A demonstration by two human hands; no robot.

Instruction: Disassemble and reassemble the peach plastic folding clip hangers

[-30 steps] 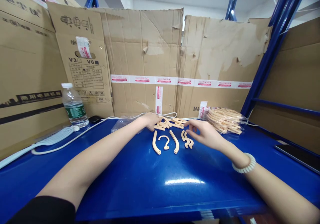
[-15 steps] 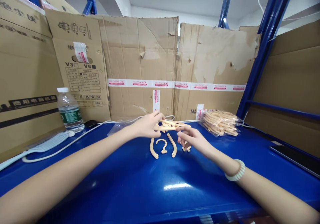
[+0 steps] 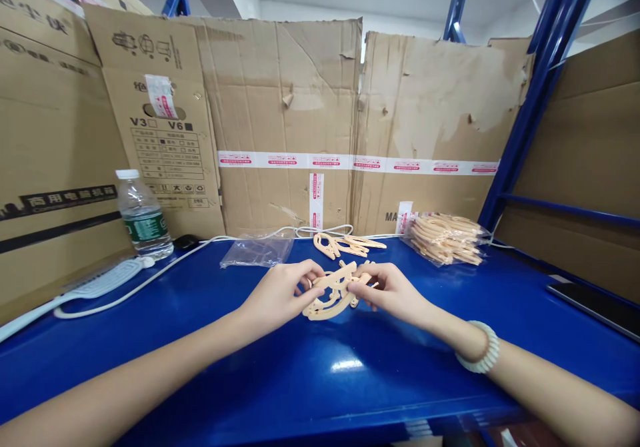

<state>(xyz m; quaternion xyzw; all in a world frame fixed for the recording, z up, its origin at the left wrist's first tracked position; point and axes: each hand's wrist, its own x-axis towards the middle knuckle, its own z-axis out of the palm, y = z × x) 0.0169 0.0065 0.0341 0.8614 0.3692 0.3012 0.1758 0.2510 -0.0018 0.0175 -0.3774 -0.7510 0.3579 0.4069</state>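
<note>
My left hand and right hand each have fingers curled nearly together, pinching opposite ends of the hanger above the blue table. I judge this a two-handed adjusting step; the next move calls for steady, opposed grips. Small pieces sit partly hidden beneath. Beyond lie a bag, the pile and the bundle.
</note>
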